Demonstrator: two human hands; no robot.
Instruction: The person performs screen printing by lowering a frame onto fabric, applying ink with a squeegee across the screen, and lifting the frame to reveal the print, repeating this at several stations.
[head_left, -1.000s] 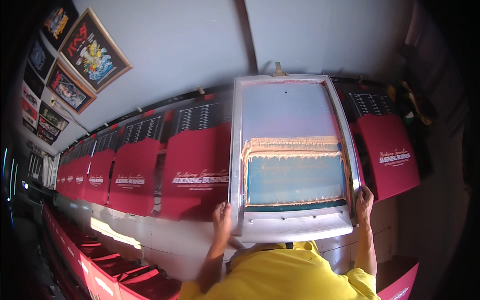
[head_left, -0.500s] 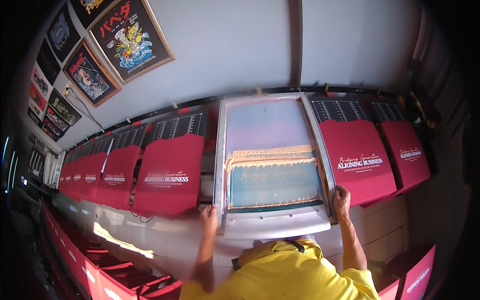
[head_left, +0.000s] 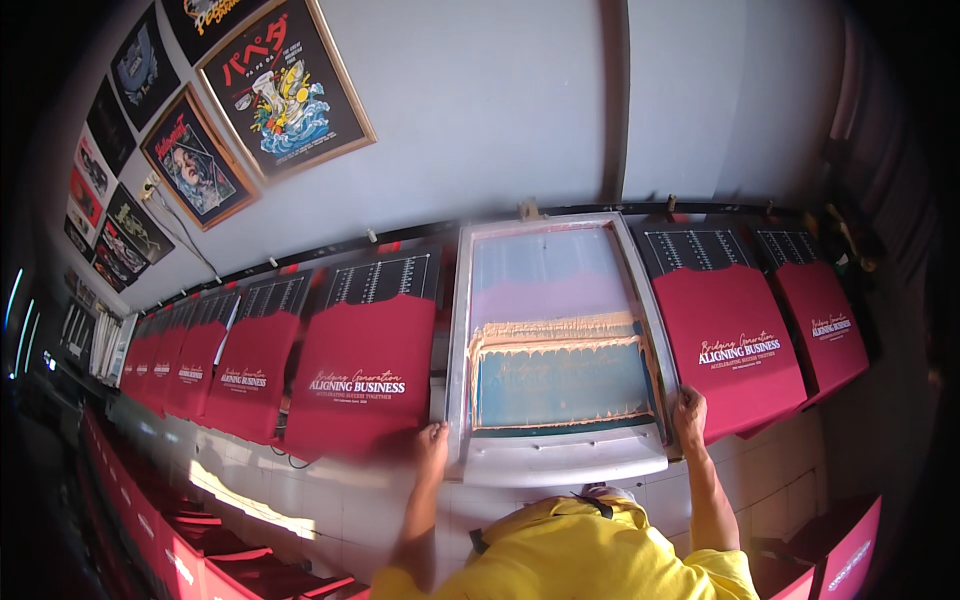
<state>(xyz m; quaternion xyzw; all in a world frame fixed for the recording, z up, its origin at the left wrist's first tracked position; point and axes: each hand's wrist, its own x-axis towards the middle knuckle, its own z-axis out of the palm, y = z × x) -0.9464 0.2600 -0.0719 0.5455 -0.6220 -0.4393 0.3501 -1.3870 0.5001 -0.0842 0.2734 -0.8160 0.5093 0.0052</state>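
Observation:
A screen-printing frame (head_left: 637,290) lies in front of me, its long sides running away toward the wall. Its mesh is pale at the far end and teal nearer me, with a thick band of peach ink (head_left: 560,331) across the middle and ink smears around the teal area. My left hand (head_left: 432,450) is closed at the frame's near left corner, fingers curled against the side. At the near right corner my right hand (head_left: 690,415) is closed on the opposite edge. The fingertips of both hands are partly hidden. What lies under the frame is mostly covered.
Red printed shirts on black boards stand in a row on both sides, with one shirt (head_left: 365,370) to the left and another shirt (head_left: 735,350) to the right. More red shirts (head_left: 190,540) sit behind me at lower left. Framed posters (head_left: 285,90) hang on the wall.
The view has shifted, so the scene sits lower and farther right. Against the neighbouring shirts the frame looks slightly smaller, as if lowered. Both hands stay at its near corners.

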